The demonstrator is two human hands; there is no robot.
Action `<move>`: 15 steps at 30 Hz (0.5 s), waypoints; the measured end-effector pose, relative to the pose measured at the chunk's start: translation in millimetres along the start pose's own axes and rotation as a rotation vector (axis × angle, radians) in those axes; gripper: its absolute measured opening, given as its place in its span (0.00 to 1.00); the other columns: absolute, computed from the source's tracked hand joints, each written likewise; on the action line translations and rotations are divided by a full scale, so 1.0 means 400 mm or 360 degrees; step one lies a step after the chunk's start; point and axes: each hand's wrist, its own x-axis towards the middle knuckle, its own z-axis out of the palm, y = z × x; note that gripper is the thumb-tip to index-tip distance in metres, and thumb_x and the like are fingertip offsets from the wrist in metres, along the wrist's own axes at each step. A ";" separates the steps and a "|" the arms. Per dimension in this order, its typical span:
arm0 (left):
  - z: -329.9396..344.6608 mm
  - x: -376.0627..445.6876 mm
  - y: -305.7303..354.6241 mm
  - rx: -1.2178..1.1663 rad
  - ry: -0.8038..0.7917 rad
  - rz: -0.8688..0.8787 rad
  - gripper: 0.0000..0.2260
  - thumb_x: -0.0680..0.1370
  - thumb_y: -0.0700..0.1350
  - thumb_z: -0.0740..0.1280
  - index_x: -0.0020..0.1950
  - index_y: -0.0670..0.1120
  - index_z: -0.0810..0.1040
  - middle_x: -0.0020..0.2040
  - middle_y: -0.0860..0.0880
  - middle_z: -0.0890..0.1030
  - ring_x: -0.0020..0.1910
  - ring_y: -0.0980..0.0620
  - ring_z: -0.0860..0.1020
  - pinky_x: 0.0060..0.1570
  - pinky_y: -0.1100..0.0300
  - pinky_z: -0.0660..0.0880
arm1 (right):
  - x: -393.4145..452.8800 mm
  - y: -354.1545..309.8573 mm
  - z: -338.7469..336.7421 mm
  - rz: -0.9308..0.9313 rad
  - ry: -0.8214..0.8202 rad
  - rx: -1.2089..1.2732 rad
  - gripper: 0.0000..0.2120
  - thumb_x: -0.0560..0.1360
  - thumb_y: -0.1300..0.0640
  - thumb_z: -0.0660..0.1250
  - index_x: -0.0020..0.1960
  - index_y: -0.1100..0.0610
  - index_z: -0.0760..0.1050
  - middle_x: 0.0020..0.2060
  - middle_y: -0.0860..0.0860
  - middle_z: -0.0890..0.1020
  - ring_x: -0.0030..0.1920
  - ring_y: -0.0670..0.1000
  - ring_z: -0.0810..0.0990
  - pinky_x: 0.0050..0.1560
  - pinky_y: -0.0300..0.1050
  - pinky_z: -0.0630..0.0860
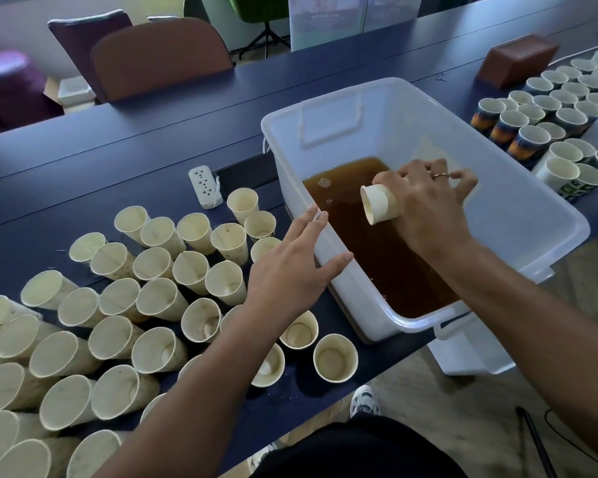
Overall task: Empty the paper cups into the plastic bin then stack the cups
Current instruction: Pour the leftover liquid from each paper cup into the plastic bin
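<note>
A clear plastic bin (pixel 518 188) stands on the dark blue table, with brown liquid (pixel 387 267) pooled in its near half. My right hand (pixel 428 205) grips a paper cup (pixel 378 203) tipped on its side over the liquid, mouth facing left. My left hand (pixel 290 270) hovers with straight fingers beside the bin's left wall, thumb near the rim, holding nothing. Many cream paper cups (pixel 159 298) stand packed together on the table to the left. More cups (pixel 563 108) with dark printed sides stand at the far right.
A white power strip (pixel 205 186) lies behind the left cups. A brown box (pixel 516 60) sits at the back right. Chairs (pixel 159 56) stand beyond the table. The bin's lid (pixel 470 353) leans below the table's near edge, by my shoe (pixel 365 401).
</note>
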 end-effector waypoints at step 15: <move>-0.017 0.001 0.001 -0.0102 -0.0114 0.0038 0.33 0.79 0.67 0.60 0.81 0.59 0.56 0.80 0.64 0.52 0.66 0.54 0.75 0.59 0.50 0.77 | 0.009 -0.009 -0.040 0.0464 -0.0231 0.0523 0.26 0.70 0.49 0.75 0.63 0.51 0.67 0.51 0.52 0.77 0.55 0.58 0.77 0.56 0.55 0.62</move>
